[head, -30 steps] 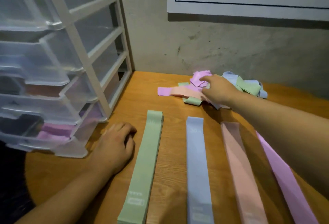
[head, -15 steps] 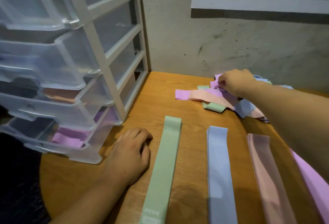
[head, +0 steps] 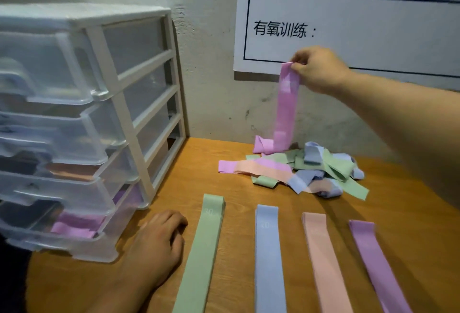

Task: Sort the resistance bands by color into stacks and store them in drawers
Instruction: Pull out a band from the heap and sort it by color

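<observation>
Right hand (head: 319, 70) has come up off the pile (head: 306, 171), now pinching a pink band (head: 286, 111) by its top end; the lower end trails on the pile. Left hand (head: 159, 243) holds nothing, resting loosely curled on the table (head: 244, 146). Likely bound for the pink stack (head: 373, 260).

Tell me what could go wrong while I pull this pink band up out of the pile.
1. The pink band has its lower end folded on the pile, so pulling on could drag loose bands off it.
2. The right hand pinches only the band's top edge, so it might slip free.
3. Lowering that arm could knock the purple stack or the peach stack askew.
</observation>
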